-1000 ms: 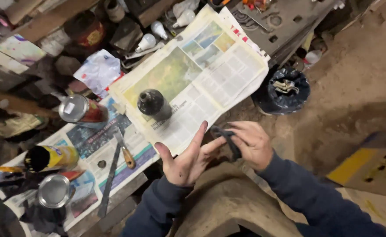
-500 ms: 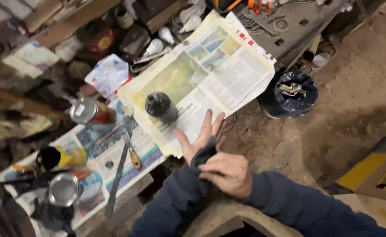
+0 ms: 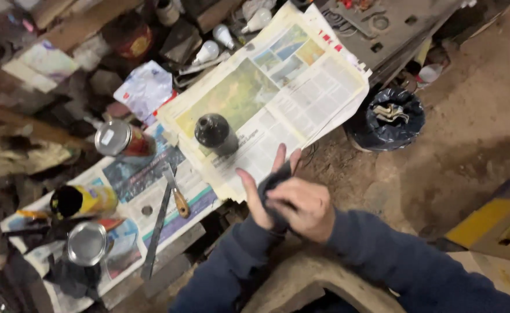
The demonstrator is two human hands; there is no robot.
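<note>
Two round metal tins with shiny lids: one low on the newspaper-covered bench (image 3: 87,243), one higher up (image 3: 115,138). One yellow open can lying on its side (image 3: 84,200). One wooden-handled flat scraper (image 3: 175,194). One black rounded bottle-like vessel (image 3: 215,133), upright on the spread newspaper (image 3: 301,98). Three white light bulbs (image 3: 207,52). Left hand (image 3: 263,194): open, fingers spread. Right hand (image 3: 301,208): closed on a dark crumpled cloth (image 3: 273,184), apparently pressed into the left palm.

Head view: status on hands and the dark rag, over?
Right hand presses dark rag into open left hand. Both over newspaper edge. Black bottle upright on paper, apart from hands.
</note>
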